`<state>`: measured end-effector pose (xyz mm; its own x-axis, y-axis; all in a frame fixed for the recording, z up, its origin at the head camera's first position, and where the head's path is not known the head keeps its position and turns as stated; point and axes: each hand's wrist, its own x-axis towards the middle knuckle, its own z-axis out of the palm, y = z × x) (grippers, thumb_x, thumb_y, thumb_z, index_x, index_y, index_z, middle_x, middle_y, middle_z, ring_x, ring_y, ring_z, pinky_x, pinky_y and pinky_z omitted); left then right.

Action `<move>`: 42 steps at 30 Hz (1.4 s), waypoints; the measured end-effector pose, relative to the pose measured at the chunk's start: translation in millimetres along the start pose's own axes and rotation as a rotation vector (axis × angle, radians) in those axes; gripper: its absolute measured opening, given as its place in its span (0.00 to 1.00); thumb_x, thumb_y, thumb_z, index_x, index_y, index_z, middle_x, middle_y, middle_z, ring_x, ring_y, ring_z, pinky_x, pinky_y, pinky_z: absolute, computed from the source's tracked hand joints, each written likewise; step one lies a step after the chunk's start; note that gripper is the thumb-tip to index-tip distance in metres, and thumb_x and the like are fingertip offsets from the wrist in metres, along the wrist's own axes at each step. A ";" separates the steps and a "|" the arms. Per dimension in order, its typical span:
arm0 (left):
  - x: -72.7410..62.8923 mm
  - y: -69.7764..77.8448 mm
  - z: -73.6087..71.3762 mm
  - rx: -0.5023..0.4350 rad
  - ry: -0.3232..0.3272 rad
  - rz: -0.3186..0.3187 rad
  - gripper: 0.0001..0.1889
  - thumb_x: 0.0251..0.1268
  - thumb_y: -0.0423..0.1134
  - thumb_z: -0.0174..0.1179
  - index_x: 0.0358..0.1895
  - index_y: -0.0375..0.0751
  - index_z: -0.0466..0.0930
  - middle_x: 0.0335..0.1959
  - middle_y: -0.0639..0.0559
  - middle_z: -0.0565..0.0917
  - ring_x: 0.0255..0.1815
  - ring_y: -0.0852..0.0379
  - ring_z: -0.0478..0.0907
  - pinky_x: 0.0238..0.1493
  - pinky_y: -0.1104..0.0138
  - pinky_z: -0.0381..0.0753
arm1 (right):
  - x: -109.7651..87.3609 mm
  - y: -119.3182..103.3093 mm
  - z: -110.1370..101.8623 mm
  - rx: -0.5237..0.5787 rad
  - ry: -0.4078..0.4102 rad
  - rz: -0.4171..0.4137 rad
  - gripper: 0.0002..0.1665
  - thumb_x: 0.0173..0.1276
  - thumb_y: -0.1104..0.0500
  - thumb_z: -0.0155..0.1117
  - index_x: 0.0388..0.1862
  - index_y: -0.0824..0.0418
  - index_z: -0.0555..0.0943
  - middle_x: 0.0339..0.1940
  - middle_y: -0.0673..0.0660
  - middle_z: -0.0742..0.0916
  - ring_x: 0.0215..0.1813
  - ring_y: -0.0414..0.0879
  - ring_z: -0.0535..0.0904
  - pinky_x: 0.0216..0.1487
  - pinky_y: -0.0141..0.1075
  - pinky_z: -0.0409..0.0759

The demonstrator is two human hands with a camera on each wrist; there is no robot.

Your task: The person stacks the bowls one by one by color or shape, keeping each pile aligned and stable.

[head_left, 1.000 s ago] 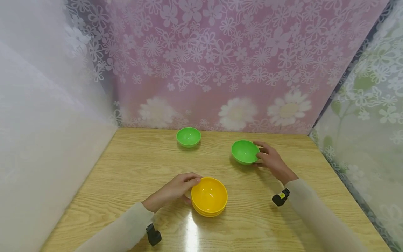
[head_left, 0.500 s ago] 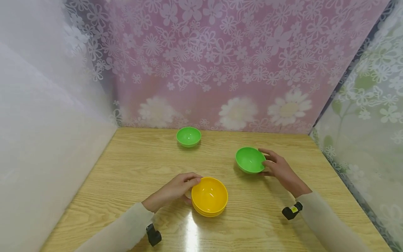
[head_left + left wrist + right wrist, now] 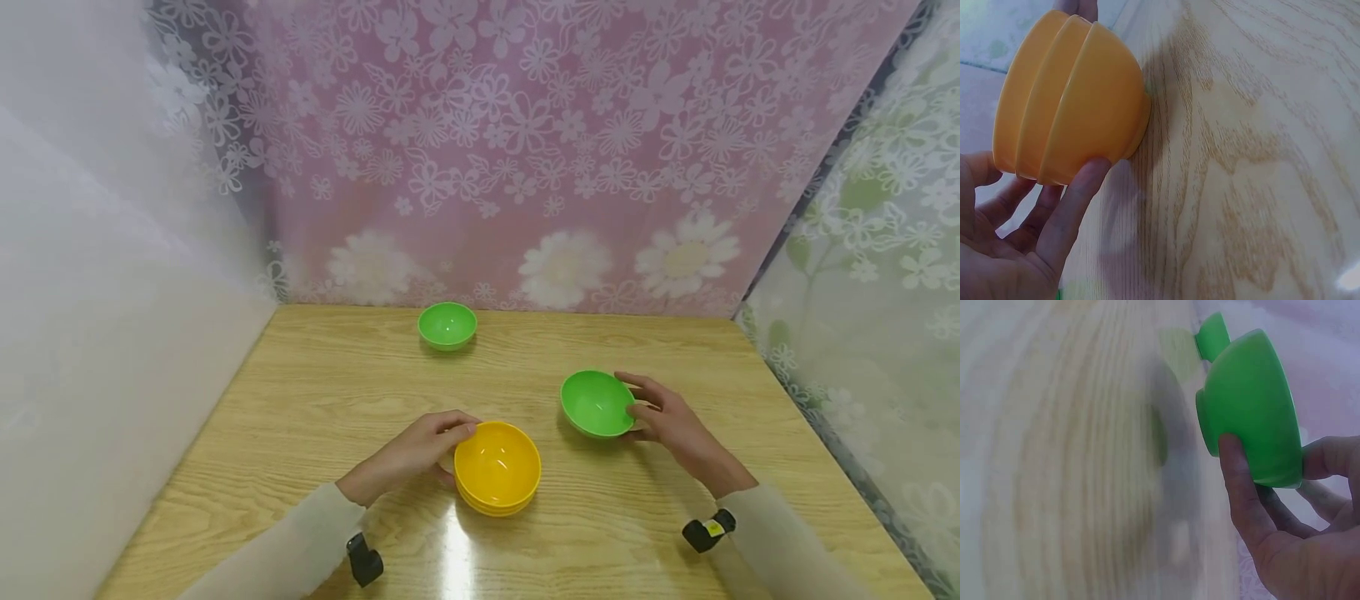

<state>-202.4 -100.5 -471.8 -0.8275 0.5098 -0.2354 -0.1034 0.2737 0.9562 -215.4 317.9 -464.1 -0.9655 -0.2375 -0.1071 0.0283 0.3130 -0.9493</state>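
My left hand (image 3: 416, 454) grips the left side of a stack of three nested yellow bowls (image 3: 498, 467). The thumb lies at the rim in the head view, and the left wrist view shows the fingers around the side of the yellow bowls (image 3: 1079, 100). To the right and farther back, my right hand (image 3: 678, 429) holds a green bowl (image 3: 597, 404) by its right edge. In the right wrist view this green bowl (image 3: 1250, 412) hangs clear of the tabletop, its shadow apart from it. A second green bowl (image 3: 447, 327) stands near the table's back edge, untouched.
The wooden table (image 3: 315, 375) meets a pink flowered curtain (image 3: 480, 167) at the back. A pale sheet (image 3: 135, 250) walls the left side and a flowered sheet (image 3: 877, 333) the right.
My right hand has brought its green bowl nearer to me and slightly to the right. The left hand, the yellow stack and the far green bowl stay where they were.
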 end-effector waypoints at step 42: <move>0.3 1.0 1.7 -0.008 -0.005 0.001 0.24 0.89 0.52 0.53 0.72 0.40 0.80 0.67 0.43 0.83 0.59 0.52 0.84 0.42 0.53 0.97 | -48.3 21.2 7.9 0.039 -0.037 0.064 0.39 0.87 0.60 0.58 0.90 0.59 0.58 0.85 0.75 0.63 0.77 0.69 0.73 0.54 0.45 0.94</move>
<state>-201.8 -98.7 -471.3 -0.8250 0.5138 -0.2353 -0.1071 0.2667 0.9578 -166.1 328.8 -481.4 -0.9513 -0.2517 -0.1783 0.1008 0.2925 -0.9509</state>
